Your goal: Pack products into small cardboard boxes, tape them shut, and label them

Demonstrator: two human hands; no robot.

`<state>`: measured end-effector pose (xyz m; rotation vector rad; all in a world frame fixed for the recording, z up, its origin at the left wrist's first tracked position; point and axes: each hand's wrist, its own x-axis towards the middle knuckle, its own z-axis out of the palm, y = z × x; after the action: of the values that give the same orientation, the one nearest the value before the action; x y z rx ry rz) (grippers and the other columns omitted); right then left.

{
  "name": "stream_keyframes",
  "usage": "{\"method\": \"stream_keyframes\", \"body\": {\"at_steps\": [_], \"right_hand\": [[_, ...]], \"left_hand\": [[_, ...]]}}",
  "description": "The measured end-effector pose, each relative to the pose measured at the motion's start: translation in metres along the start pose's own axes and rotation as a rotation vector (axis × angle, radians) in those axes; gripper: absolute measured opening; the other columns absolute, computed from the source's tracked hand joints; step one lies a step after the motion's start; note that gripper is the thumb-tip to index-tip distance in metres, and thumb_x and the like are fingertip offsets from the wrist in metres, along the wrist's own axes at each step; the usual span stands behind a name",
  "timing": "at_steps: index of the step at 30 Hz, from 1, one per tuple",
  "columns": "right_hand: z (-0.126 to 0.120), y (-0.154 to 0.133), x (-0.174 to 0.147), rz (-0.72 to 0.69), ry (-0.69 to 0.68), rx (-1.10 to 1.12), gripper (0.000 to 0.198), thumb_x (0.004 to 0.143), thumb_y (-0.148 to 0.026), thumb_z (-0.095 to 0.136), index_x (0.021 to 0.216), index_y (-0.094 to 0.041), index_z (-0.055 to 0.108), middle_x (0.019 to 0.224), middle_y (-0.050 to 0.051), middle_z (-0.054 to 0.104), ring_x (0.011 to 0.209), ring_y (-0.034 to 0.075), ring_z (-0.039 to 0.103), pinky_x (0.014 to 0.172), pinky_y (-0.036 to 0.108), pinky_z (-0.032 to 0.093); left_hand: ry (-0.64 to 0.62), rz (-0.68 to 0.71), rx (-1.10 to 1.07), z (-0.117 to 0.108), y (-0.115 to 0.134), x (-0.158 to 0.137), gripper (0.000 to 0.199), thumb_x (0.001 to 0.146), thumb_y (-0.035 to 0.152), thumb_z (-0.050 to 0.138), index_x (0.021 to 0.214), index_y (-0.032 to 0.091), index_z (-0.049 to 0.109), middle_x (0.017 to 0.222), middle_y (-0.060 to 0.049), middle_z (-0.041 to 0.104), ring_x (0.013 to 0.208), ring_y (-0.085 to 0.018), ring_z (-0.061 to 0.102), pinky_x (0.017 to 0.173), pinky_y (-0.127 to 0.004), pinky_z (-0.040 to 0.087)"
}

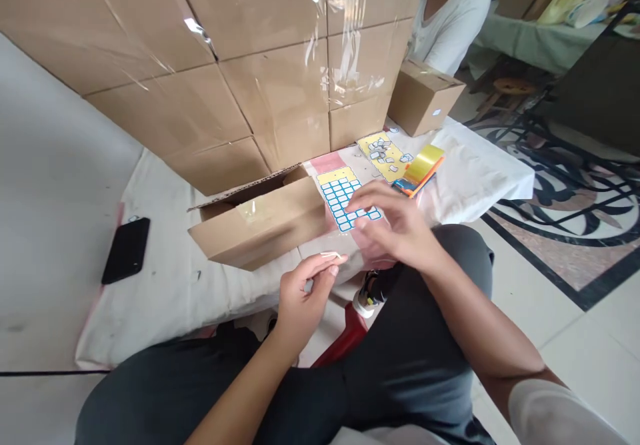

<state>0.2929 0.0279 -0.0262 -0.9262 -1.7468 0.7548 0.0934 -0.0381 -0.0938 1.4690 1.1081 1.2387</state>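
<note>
My left hand is held in front of the cloth's edge, thumb and fingers pressed together. Small white strips show at its fingertips; their exact kind is hard to make out. Over a sheet of blue-bordered labels hovers my right hand, its thumb and index finger bent and apart. Whether those fingertips touch the sheet cannot be told, and the hand covers the sheet's right part. Left of the sheet lies a long cardboard box with an open top.
Taped cardboard boxes are stacked behind. A yellow backing sheet with loose labels lies near a tape dispenser. A black phone rests at left. Beyond a small box sits a person in a white shirt.
</note>
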Motion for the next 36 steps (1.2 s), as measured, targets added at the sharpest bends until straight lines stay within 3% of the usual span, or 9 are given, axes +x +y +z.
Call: {"method": "stream_keyframes", "body": {"at_steps": [4, 11, 15, 19, 23, 27, 31, 33, 36], "right_hand": [[0.021, -0.020, -0.006, -0.038, -0.228, -0.098, 0.011, 0.087, -0.026, 0.072, 0.098, -0.027, 0.073, 0.109, 0.007, 0.064, 0.104, 0.024, 0.064, 0.095, 0.045, 0.052], [0.039, -0.057, -0.020, -0.119, -0.275, -0.216, 0.009, 0.093, -0.020, 0.064, 0.092, -0.027, 0.070, 0.110, 0.008, 0.062, 0.104, 0.024, 0.061, 0.091, 0.043, 0.053], [0.057, -0.072, -0.024, -0.246, -0.213, -0.308, 0.012, 0.092, -0.018, 0.063, 0.093, -0.027, 0.070, 0.109, 0.009, 0.062, 0.104, 0.027, 0.061, 0.088, 0.048, 0.051], [0.058, -0.086, -0.025, -0.179, -0.132, -0.177, 0.011, 0.092, -0.021, 0.065, 0.096, -0.031, 0.068, 0.102, 0.007, 0.062, 0.095, 0.027, 0.063, 0.081, 0.046, 0.054], [0.046, -0.096, -0.010, -0.136, -0.098, -0.203, 0.005, 0.092, -0.026, 0.066, 0.092, -0.031, 0.067, 0.107, 0.008, 0.063, 0.106, 0.029, 0.061, 0.093, 0.049, 0.049], [0.043, -0.098, 0.027, -0.153, -0.212, -0.191, 0.010, 0.094, -0.031, 0.064, 0.085, -0.027, 0.067, 0.111, 0.008, 0.065, 0.115, 0.030, 0.059, 0.101, 0.051, 0.044], [0.054, -0.094, 0.074, -0.140, -0.428, -0.101, 0.013, 0.091, -0.036, 0.068, 0.083, -0.025, 0.069, 0.109, 0.006, 0.067, 0.107, 0.026, 0.062, 0.098, 0.045, 0.046], [0.064, -0.088, 0.096, -0.064, -0.504, -0.012, 0.018, 0.089, -0.039, 0.069, 0.081, -0.023, 0.069, 0.107, 0.005, 0.069, 0.100, 0.023, 0.063, 0.092, 0.041, 0.048], [0.083, -0.067, 0.120, 0.027, -0.535, 0.106, 0.022, 0.084, -0.040, 0.072, 0.079, -0.020, 0.066, 0.104, 0.005, 0.070, 0.096, 0.020, 0.063, 0.088, 0.037, 0.047]], "left_hand": [[0.036, 0.101, 0.076, -0.014, 0.006, -0.003, 0.021, 0.091, 0.023, 0.067, 0.110, 0.027, 0.076, 0.106, -0.002, 0.079, 0.092, -0.017, 0.075, 0.077, -0.026, 0.059], [0.051, 0.076, 0.133, -0.038, 0.023, -0.016, 0.017, 0.092, 0.028, 0.065, 0.103, 0.025, 0.078, 0.100, -0.002, 0.080, 0.083, -0.016, 0.072, 0.072, -0.025, 0.055], [-0.002, -0.130, 0.076, -0.051, 0.027, -0.021, 0.028, 0.090, 0.035, 0.065, 0.115, 0.024, 0.071, 0.087, -0.002, 0.079, 0.066, -0.016, 0.068, 0.058, -0.026, 0.049], [0.007, -0.324, 0.200, -0.070, 0.017, -0.012, 0.048, 0.086, 0.037, 0.067, 0.130, 0.020, 0.056, 0.070, 0.000, 0.076, 0.065, -0.019, 0.068, 0.065, -0.031, 0.051], [0.324, -0.042, 0.554, -0.099, 0.009, 0.009, 0.026, 0.091, 0.034, 0.058, 0.113, 0.022, 0.065, 0.088, -0.004, 0.077, 0.078, -0.022, 0.067, 0.076, -0.037, 0.050], [0.583, 0.331, 0.881, -0.129, 0.013, 0.032, 0.030, 0.092, 0.027, 0.055, 0.118, 0.020, 0.067, 0.141, -0.012, 0.062, 0.125, -0.033, 0.055, 0.104, -0.049, 0.043], [0.460, 0.296, 1.011, -0.144, 0.013, 0.052, 0.058, 0.092, 0.022, 0.048, 0.150, 0.021, 0.044, 0.161, -0.008, 0.041, 0.149, -0.036, 0.031, 0.113, -0.054, 0.034], [0.387, 0.269, 0.995, -0.145, 0.010, 0.057, 0.061, 0.092, 0.018, 0.044, 0.153, 0.021, 0.039, 0.153, -0.008, 0.052, 0.150, -0.032, 0.031, 0.113, -0.052, 0.033], [0.347, 0.270, 1.022, -0.143, 0.003, 0.058, 0.050, 0.093, 0.015, 0.041, 0.140, 0.023, 0.057, 0.134, -0.007, 0.068, 0.141, -0.030, 0.043, 0.111, -0.051, 0.033]]}}
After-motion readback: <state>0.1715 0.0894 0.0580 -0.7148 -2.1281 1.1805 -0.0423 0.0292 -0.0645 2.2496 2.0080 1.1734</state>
